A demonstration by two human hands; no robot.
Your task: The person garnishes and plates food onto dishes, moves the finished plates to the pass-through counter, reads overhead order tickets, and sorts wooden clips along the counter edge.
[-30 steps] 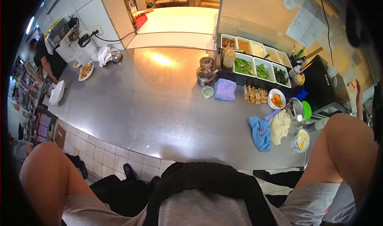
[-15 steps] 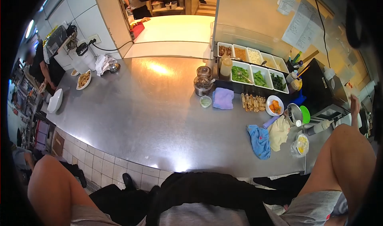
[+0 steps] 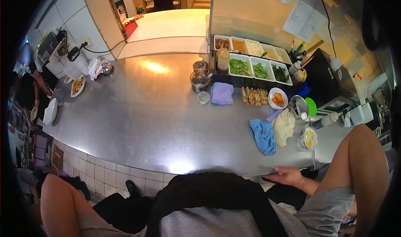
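Neither of my hands is in view. My bent left arm (image 3: 58, 199) shows at the lower left and my bent right arm (image 3: 361, 153) at the lower right, both with the elbow out towards the steel counter (image 3: 146, 124). Beyond the counter's front edge, by my right arm, another person's hand (image 3: 288, 176) reaches in with its fingers stretched out. Nearest to it on the counter lie a blue cloth (image 3: 264, 137), a cream cloth (image 3: 284, 128) and a plastic-wrapped yellow item (image 3: 309, 139).
White trays (image 3: 261, 68) of toppings line the back right, before a black appliance (image 3: 332, 74). A purple cloth (image 3: 222, 93), clips (image 3: 255, 96) and a bowl of orange food (image 3: 277, 98) lie nearby. Food plates (image 3: 77, 86) and a co-worker (image 3: 39, 80) are at left.
The view has shifted, so the counter items appear further left. Another person's hand has come in by the front edge, and the raised hand at the far right is gone from view.
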